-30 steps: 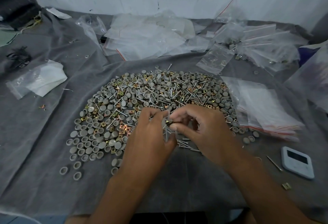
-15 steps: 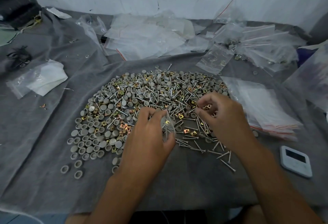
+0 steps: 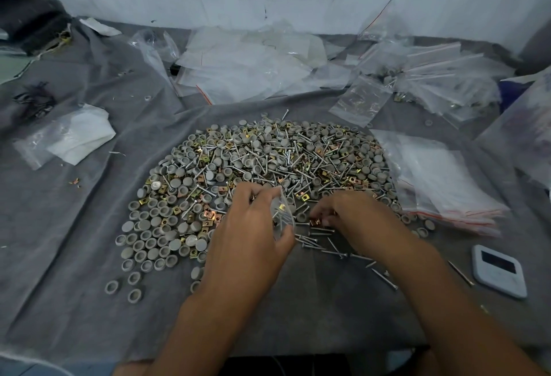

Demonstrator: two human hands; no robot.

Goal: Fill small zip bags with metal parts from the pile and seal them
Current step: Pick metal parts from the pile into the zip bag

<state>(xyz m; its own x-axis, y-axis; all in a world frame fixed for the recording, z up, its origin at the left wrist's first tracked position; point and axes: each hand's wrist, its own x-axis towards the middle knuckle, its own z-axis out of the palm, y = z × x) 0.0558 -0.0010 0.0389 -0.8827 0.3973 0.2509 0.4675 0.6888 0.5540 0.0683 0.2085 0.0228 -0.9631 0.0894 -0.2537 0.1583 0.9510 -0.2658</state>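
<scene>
To the left of the pile, a folded white plastic sheet lies on the grey cloth. At the near edge of the pile, the left hand holds a small zip bag upright, with a few parts already inside. Just right of it, the right hand has its fingers curled and pinches a brass clip among loose screws. To the right of the pile lies a stack of empty bags. I think the bag mouth could close or tilt, so the clip could miss it and fall back.
</scene>
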